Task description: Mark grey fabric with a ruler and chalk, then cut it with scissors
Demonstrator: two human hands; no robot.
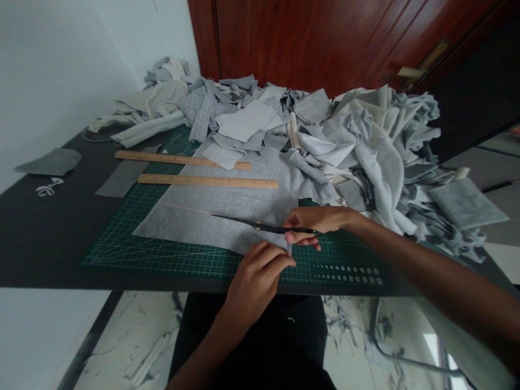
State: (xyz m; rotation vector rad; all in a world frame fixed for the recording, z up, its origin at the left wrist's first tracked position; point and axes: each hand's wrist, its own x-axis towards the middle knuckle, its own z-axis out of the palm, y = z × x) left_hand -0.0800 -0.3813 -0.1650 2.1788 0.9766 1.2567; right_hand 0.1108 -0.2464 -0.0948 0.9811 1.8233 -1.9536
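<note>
Grey cloth (227,235) lies at centre of frame on the green cutting mat (134,254), with two wooden rulers (207,181) across its upper part. Right hand (314,219), right of centre, is closed around the handles of black scissors (260,226), blades pointing left along a faint pink line (184,208). Left hand (259,272), lower centre, sits fingers bent at the cloth's near edge; whether it pinches or merely presses cannot be determined. Cloth judged light, limp and prone to creasing; best held flat beside the blades
</note>
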